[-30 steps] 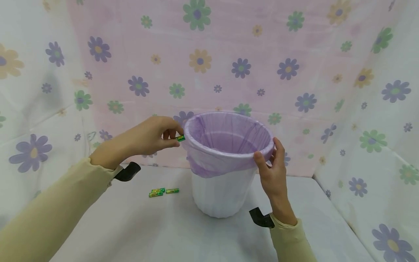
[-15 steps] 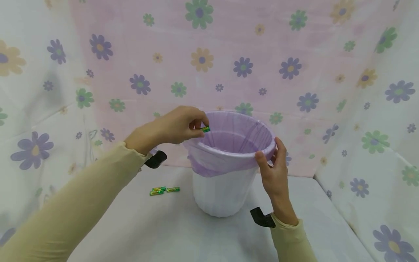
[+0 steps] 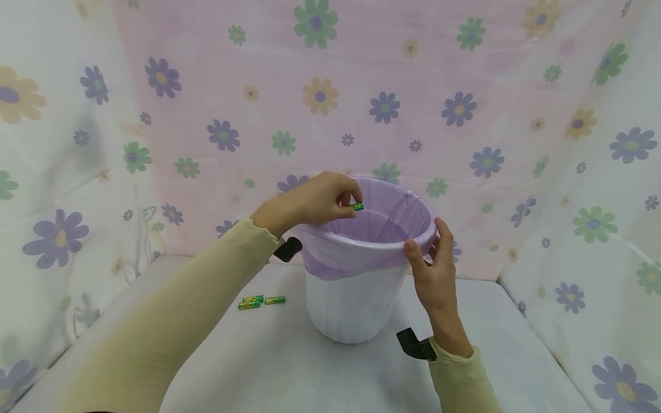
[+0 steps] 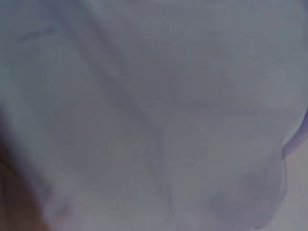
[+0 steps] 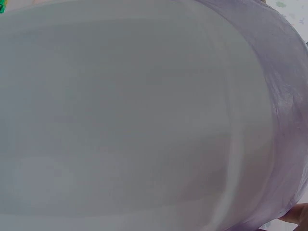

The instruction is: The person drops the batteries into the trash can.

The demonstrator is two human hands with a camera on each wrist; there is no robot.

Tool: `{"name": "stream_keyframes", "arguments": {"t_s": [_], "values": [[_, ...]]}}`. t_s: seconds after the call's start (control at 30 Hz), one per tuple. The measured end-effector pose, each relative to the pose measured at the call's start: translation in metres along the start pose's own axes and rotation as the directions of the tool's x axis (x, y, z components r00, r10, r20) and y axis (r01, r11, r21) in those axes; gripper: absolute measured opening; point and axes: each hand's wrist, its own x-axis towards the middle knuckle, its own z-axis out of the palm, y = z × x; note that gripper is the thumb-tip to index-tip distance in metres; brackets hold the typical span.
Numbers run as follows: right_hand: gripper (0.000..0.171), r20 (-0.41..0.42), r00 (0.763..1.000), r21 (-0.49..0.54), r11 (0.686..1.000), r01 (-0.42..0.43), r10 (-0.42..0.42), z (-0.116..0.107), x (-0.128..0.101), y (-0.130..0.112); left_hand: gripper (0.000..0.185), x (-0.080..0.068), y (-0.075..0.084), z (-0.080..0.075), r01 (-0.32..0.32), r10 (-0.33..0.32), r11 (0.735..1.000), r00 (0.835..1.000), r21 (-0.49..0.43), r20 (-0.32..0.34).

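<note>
A white trash bin (image 3: 356, 310) stands upright, lined with a purple trash bag (image 3: 330, 267) folded over its rim. Over the bin's left part, my left hand (image 3: 325, 201) pinches a green and yellow battery (image 3: 358, 206) between thumb and fingers. My right hand (image 3: 435, 269) grips the rim on the right side, thumb in front. Bin and bag fill the left wrist view, blurred. In the right wrist view, the bin's wall (image 5: 120, 115) takes up most of the frame, and a bit of the right hand (image 5: 296, 214) shows low at the right. The bin's bottom inside is hidden.
Several more green and yellow batteries (image 3: 250, 305) lie on the white tabletop (image 3: 248, 367) left of the bin. Flowered cloth (image 3: 258, 115) hangs behind and at both sides. Each wrist carries a black mount (image 3: 413, 344).
My left hand has carried the battery rightward from outside the bin's left rim to above its opening. The right hand has kept its grip on the rim, and the bin stays in place.
</note>
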Motion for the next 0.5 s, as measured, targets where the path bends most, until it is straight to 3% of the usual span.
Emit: {"name": "stream_keyframes", "arguments": {"t_s": [0.33, 0.5], "values": [[0.073, 0.007, 1.0, -0.012, 1.0, -0.012, 0.012, 0.001, 0.0, -0.001, 0.013, 0.015, -0.006, 0.015, -0.024, 0.024, 1.0, 1.0, -0.019, -0.014], [0.072, 0.012, 1.0, -0.015, 1.0, -0.022, 0.023, -0.001, 0.0, -0.001, 0.016, 0.019, -0.005, 0.017, 0.02, -0.019, 1.0, 1.0, -0.023, 0.018]]}}
